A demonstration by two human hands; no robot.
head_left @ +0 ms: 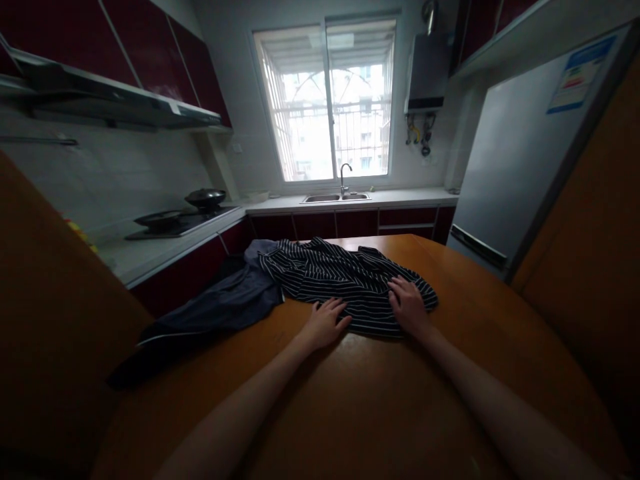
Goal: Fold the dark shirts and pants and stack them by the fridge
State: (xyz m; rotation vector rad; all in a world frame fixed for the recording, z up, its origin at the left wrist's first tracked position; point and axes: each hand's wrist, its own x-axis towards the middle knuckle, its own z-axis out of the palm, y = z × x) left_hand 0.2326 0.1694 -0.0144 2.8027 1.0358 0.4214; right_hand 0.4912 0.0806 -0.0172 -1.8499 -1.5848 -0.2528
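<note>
A black shirt with thin white stripes [345, 280] lies crumpled across the wooden table. My left hand [327, 323] rests at its near edge, fingers spread, the fingertips touching the cloth. On the right part of the shirt lies my right hand [407, 305], its fingers stretched out over the fabric. A dark blue-grey garment [225, 297] is heaped beside the shirt on the left, and its lower end reaches toward the table's left edge. Folds hide parts of both pieces of clothing.
The rounded wooden table [360, 400] fills the foreground. Behind it run a white counter with a sink [325, 198] and a faucet [343, 177]. A stove [187, 223] with a lidded wok [205, 198] stands at the left, a grey refrigerator [520, 147] at the right.
</note>
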